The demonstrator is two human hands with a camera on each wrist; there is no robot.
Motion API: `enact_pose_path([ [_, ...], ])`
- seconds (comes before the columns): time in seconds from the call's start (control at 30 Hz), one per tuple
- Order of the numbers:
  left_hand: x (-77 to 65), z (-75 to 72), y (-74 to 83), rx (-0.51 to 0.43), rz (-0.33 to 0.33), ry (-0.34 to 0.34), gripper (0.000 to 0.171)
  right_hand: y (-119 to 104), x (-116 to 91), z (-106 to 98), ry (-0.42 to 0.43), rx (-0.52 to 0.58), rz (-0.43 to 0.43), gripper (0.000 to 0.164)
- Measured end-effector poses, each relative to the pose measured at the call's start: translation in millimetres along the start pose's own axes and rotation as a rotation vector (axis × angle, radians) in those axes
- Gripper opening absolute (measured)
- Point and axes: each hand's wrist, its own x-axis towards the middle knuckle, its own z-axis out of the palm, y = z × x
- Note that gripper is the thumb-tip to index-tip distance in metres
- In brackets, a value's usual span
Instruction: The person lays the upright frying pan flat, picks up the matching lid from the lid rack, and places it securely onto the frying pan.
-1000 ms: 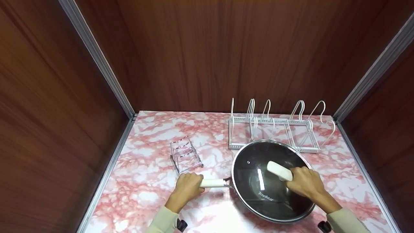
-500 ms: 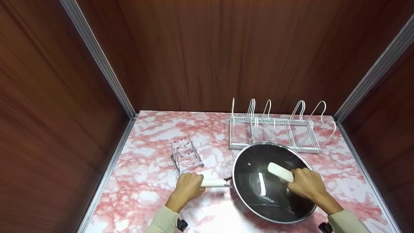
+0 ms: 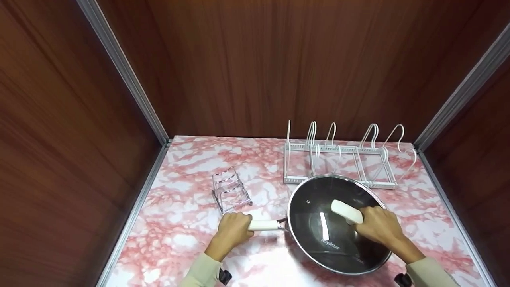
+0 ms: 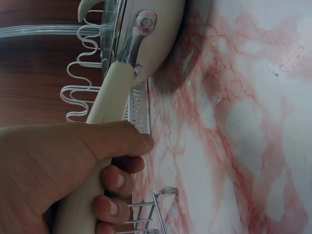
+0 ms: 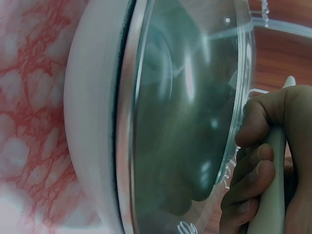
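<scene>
A cream-coloured wok (image 4: pixel 161 39) stands on the table with its long pale handle (image 3: pixel 264 225) pointing left. My left hand (image 3: pixel 235 230) grips that handle, the fingers curled round it in the left wrist view. Over the wok lies a glass lid (image 3: pixel 318 239) with a metal rim and "Royalstar" lettering. My right hand (image 3: pixel 378 227) holds the lid's cream handle (image 3: pixel 346 210), fingers wrapped round it in the right wrist view. The lid looks seated on the wok's rim. The inside of the wok is dark through the glass.
Behind the wok stands a white wire pot rack (image 3: pixel 295 180) with upright loops, close to the lid's far edge. A small chrome wire rack (image 3: pixel 232 190) sits just beyond my left hand. Brown wood-grain panels (image 3: pixel 255 71) enclose the marbled table (image 3: pixel 183 199).
The lid and wok appear slightly nearer to me than a second ago, with a slight shift of the head view. Both hands keep their grips.
</scene>
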Motion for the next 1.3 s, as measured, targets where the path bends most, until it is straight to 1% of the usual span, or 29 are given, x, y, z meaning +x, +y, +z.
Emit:
enact_pose_path([
  [0.17,1.3,1.8,-0.3,0.015,0.017,0.024,0.032,1,-1,0,-0.007,0.002,-0.016,0.03],
  [0.37,1.7,2.1,0.3,0.004,0.018,0.01,0.03,4,-1,0,-0.037,0.003,-0.034,0.028],
  [0.47,1.4,1.5,-0.2,-0.017,0.023,0.007,0.03,5,-1,0,-0.044,0.006,-0.04,0.027],
  [0.57,2.6,0.0,-1.2,-0.053,0.025,-0.017,0.031,5,-1,-2,-0.058,0.011,-0.041,0.026],
  [0.63,3.9,-1.1,-1.8,-0.08,0.025,-0.046,0.032,5,-1,-4,-0.073,0.013,-0.045,0.026],
  [0.73,6.0,-3.7,-3.0,-0.118,0.025,-0.097,0.034,6,0,-10,-0.128,0.018,-0.052,0.025],
  [0.87,8.0,-7.3,-4.9,-0.215,0.018,-0.147,0.032,7,2,-19,-0.23,0.044,-0.065,0.026],
  [0.97,9.0,-10.2,-5.9,-0.296,0.017,-0.163,0.031,8,3,-24,-0.304,0.086,-0.072,0.026],
  [1.1,12.7,-13.0,-6.7,-0.351,0.02,-0.167,0.03,9,3,-32,-0.381,0.143,-0.073,0.028],
  [1.17,14.7,-14.9,-8.1,-0.368,0.021,-0.164,0.028,10,6,-35,-0.407,0.166,-0.086,0.033],
  [1.23,17.2,-17.8,-10.0,-0.379,0.023,-0.152,0.025,10,8,-39,-0.412,0.173,-0.106,0.049],
  [1.3,20.4,-22.2,-12.6,-0.383,0.03,-0.122,0.022,10,12,-43,-0.409,0.181,-0.127,0.059],
])
